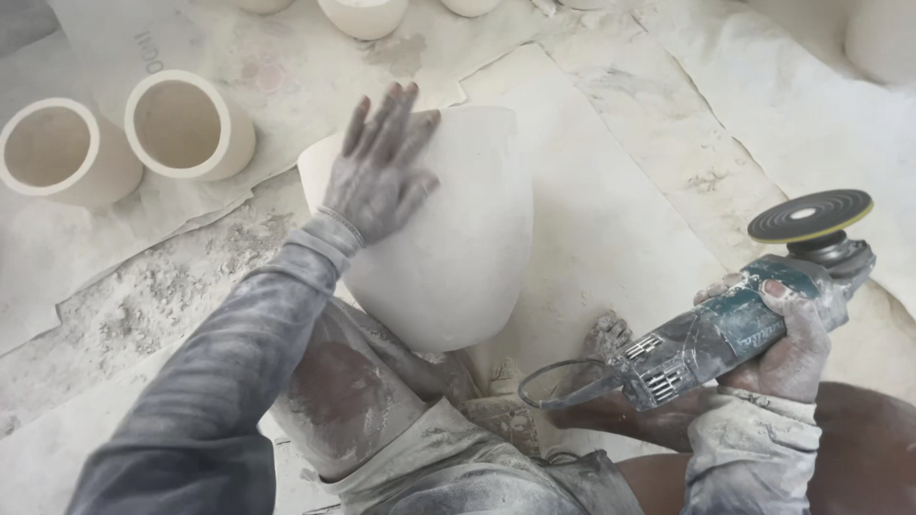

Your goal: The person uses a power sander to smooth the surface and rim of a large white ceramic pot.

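Sitting on the dusty sheeted floor (620, 210), the person is propping a big pale tapered pot (458, 248) on its side against a knee, centre of the frame, long axis running top to bottom. The left hand (382, 167) is lying flat and spread on the pot's upper left wall, gripping nothing. The right hand (792, 334) is wrapped closed around an angle grinder (735, 319) at right, disc (811, 216) facing up, well apart from the pot. Two more pots (124, 138) are standing upper left.
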